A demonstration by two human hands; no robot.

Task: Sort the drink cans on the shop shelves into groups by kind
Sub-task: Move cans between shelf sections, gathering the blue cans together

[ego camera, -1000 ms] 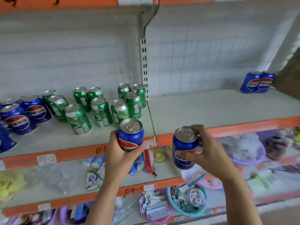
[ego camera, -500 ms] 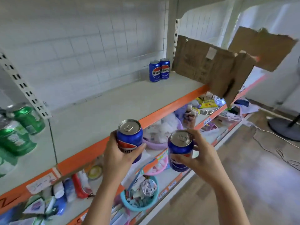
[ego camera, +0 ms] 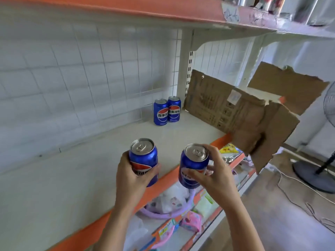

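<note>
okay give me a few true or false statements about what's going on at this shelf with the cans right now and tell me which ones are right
1. Each hand holds a blue can. True: the left hand grips one blue can and the right hand grips another blue can.
2. Two blue cans stand upright at the back of the shelf. True.
3. Those two standing cans are far apart. False: they stand side by side, close together.
4. Green cans stand beside them. False: no green cans are in view.
5. A torn piece of cardboard sits to the right of the standing cans. True.
</note>
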